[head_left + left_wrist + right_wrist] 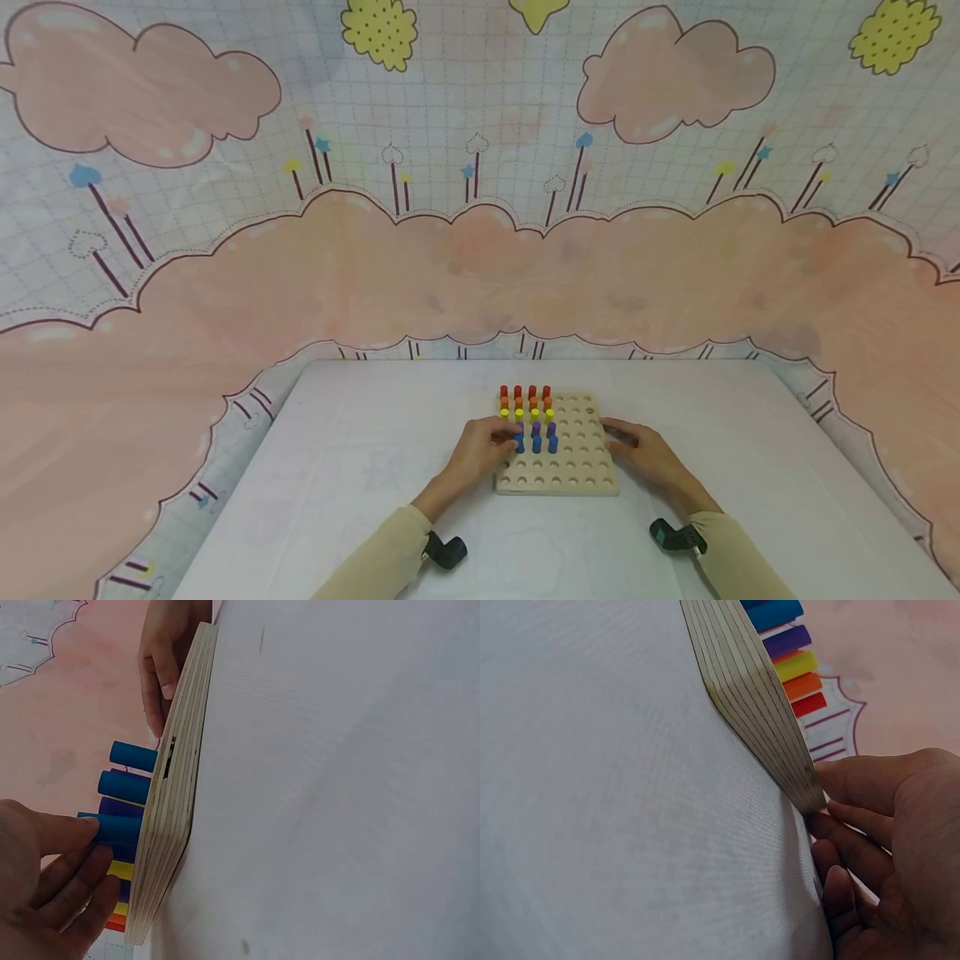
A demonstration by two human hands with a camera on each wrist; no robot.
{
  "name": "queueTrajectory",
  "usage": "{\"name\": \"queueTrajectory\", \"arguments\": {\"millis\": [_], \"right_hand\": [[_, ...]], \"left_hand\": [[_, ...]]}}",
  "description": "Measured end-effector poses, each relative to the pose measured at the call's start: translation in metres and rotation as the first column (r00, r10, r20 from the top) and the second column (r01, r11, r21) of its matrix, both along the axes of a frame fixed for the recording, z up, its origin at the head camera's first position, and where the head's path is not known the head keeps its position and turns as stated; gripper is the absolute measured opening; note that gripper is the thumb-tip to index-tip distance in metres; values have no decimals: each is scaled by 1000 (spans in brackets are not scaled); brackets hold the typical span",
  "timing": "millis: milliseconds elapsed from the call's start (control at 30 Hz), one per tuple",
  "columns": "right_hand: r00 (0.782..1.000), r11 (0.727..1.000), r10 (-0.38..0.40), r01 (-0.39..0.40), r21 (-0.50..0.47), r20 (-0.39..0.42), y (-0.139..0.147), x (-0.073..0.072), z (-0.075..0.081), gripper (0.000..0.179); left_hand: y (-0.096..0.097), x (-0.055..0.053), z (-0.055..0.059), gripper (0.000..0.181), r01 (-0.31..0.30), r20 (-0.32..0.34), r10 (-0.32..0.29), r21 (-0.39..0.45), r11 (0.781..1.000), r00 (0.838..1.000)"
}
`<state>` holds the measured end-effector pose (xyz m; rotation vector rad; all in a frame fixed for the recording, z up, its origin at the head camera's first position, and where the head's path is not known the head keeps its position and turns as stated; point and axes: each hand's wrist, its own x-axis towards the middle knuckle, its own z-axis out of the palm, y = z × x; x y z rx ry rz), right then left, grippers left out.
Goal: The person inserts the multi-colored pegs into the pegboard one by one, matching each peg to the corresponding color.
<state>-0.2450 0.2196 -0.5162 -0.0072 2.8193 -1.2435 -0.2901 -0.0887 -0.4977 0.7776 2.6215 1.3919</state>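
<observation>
A square wooden pegboard [570, 490] lies on the table, with rows of red, orange, yellow, purple and blue pegs standing in its left half. At the board's left side, my left hand [477, 448] pinches a blue peg [118, 827] that stands in the board; the thumb lies against its top end. Two more blue pegs [544, 445] stand to its right. My fingers hide the left end of the purple and blue rows in the head view. My right hand [648, 454] holds the board's right edge, thumb near the top face and fingers low beside it.
The white table [360, 467] surrounds the board. Bare holes [573, 465] cover the board's right side and its near rows. A patterned cloth backdrop [525, 275] hangs behind the table. Dark devices [446, 552] are strapped at both wrists.
</observation>
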Motion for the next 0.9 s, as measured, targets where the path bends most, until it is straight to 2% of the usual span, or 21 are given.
{"name": "queueTrajectory", "arguments": {"millis": [300,533,767,833,900], "right_hand": [[1000,1000,3,-3,10,-10,-1,-3,0,46],[1000,1000,6,-6,4,-11,-3,-4,1,46],[1000,1000,11,-10,-6,26,1,-2,4,49],[1000,1000,5,-5,0,-2,4,-2,7,49],[997,1000,-6,7,7,-74,5,-2,11,47]], "left_hand": [[-2,0,-2,20,8,13,-8,-42,999,1000],[-11,0,-2,22,-23,47,23,3,1000,999],[-24,-1,6,20,-64,-17,64,19,998,998],[-28,-1,11,21,-79,-39,80,21,997,996],[-32,-1,17,22,-103,-65,105,31,994,992]]}}
